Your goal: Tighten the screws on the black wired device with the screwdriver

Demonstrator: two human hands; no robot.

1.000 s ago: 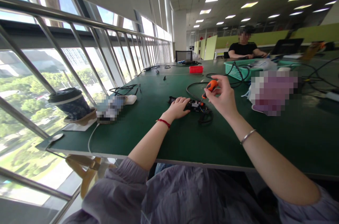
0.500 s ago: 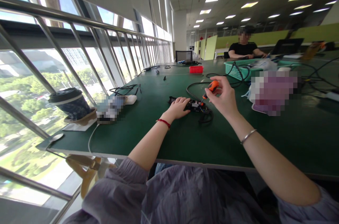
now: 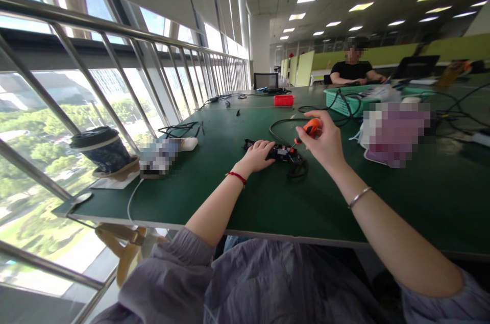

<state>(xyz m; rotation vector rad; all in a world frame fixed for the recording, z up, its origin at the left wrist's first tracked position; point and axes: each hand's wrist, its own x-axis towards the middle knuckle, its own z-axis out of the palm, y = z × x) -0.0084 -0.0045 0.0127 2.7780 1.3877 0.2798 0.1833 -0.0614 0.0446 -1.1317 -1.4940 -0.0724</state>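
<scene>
A seated worker's right hand (image 3: 326, 141) grips an orange screwdriver (image 3: 312, 125) slanted over a black device (image 3: 283, 152) on the green table (image 3: 184, 194). The left hand (image 3: 258, 157) lies over the device's left part; whether its fingers clasp it, I cannot tell. A loose press or that slant could let the tip skid into nearby wires. Since half a second ago, the handle has edged right.

I observe a railing (image 3: 126, 32) of polished, reflective metal at frame left. The table (image 3: 298, 206) presents a smooth, faintly glossy surface. The screwdriver (image 3: 314, 127) has a plastic-looking handle. The basket (image 3: 341, 103), upper right, appears plastic; the bangle (image 3: 360, 197) is shiny metal; the garment (image 3: 268, 283), bottom, is matt, creased cloth.
</scene>
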